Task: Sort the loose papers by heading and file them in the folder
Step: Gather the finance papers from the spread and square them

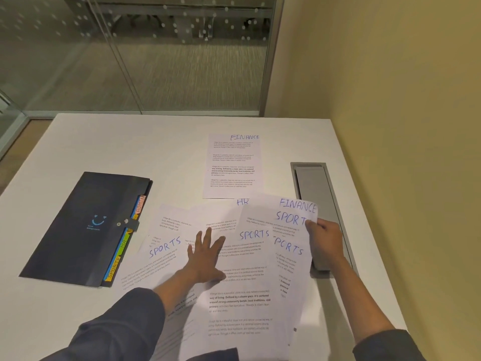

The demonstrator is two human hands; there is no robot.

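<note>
At the left of a white table (78, 142), a dark expanding folder (86, 227) lies shut and fastened by its snap strap, coloured tabs reading ADMIN, HR and SPORTS showing along its right edge. Just right of it, a loose fan of overlapping papers (234, 282) covers the near centre of the table, several headed SPORTS in blue ink, one headed HR peeking out from beneath the fan's far edge. The person's left hand (205, 256) rests flat on the middle of the spread, fingers straight and splayed, pinning the sheets. Beyond the fan, a single FINANCE sheet (233, 165) lies apart, squared to the table. Further right, the right hand (324, 238) pinches the upper right corner of a SPORTS sheet (289, 256), raised off the pile, with a second FINANCE page (296, 205) showing just behind it. Beside that hand a grey cable hatch (316, 204) is sunk in the tabletop.

Sorting appears barely begun: one heading has a pile of its own, and nothing is filed. The risks lie in the overlap. A pinch at the corner may take two sheets at once, sending the FINANCE page along with the SPORTS ones. Sheets dragged under the flat palm could crease or slide off the near edge. And the folder is still fastened, so filing will need a free hand.
</note>
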